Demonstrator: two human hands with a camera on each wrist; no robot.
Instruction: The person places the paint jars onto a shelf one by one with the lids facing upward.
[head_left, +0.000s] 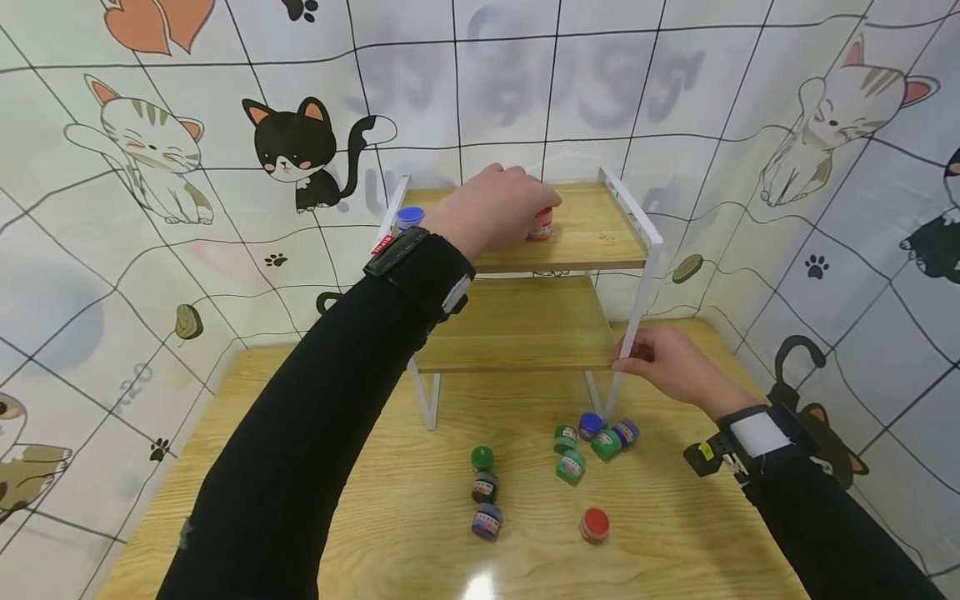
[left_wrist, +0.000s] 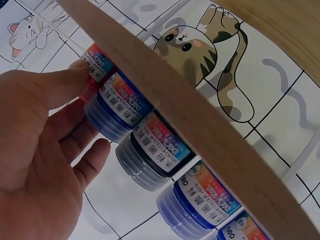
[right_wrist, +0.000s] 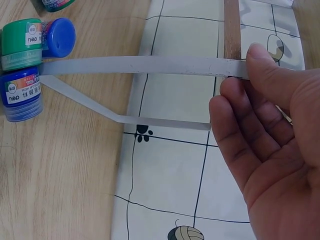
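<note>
The person's left hand (head_left: 491, 204) pinches a small red plastic paint jar (head_left: 542, 225) with a printed label, at the upper board (head_left: 592, 221) of a two-tier wooden rack. The left wrist view shows more labelled jars in a row next to it: a blue jar (left_wrist: 119, 107) just beside, then a dark jar (left_wrist: 156, 150), then two more blue ones. The right hand (head_left: 671, 367) grips the rack's white metal frame (head_left: 641, 292) at its right side, level with the lower wooden board (head_left: 517, 325).

Below, on the pale wood-grain desk (head_left: 390, 533), five green and blue jars (head_left: 570, 467) cluster near the rack's right leg. A green-lidded jar (head_left: 482, 457), a black jar (head_left: 485, 487) and a purple jar (head_left: 487, 522) form a line left of them. A red-lidded jar (head_left: 595, 525) stands apart, nearer the viewer. Behind hangs a white, cat-patterned grid covering (head_left: 510, 100).
</note>
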